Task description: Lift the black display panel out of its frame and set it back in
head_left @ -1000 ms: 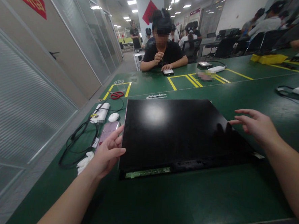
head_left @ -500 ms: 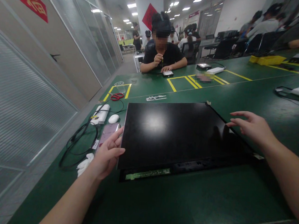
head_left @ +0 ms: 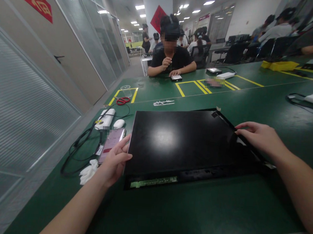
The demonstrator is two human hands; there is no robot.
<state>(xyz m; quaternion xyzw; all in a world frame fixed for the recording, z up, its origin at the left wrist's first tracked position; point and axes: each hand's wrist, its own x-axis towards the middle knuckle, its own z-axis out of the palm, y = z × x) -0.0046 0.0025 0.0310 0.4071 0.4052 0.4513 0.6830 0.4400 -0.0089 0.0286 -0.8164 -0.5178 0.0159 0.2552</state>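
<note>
Two hands on one job, head view. Panel (head_left: 165, 145) lies face up at the middle of the desk (head_left: 182, 217), toward the near edge, on a black frame (head_left: 192, 174). Not squared up: frame shows past the panel at the far right corner, down the right side and along the near side. Green strip (head_left: 154, 182) exposed at the frame's near left.

Left hand (head_left: 113, 162) holds the panel's left edge, thumb on top, fingers at the side. Right hand (head_left: 260, 135) is narrow, thumb and fingertips close together at the right edge; can't tell if they grip panel or frame.

Along the desk's left edge, near to far: tissue (head_left: 88, 172), phone (head_left: 114, 142) just beside the left hand, white case (head_left: 119, 124), black cable (head_left: 76, 145), red scissors (head_left: 123, 101), clear cup (head_left: 126, 91). White strips (head_left: 163, 103) lie beyond the panel. At the far edge a co-worker (head_left: 173, 61) has one hand on a drive (head_left: 176, 78). Yellow tray (head_left: 280, 65) sits near the far right.
</note>
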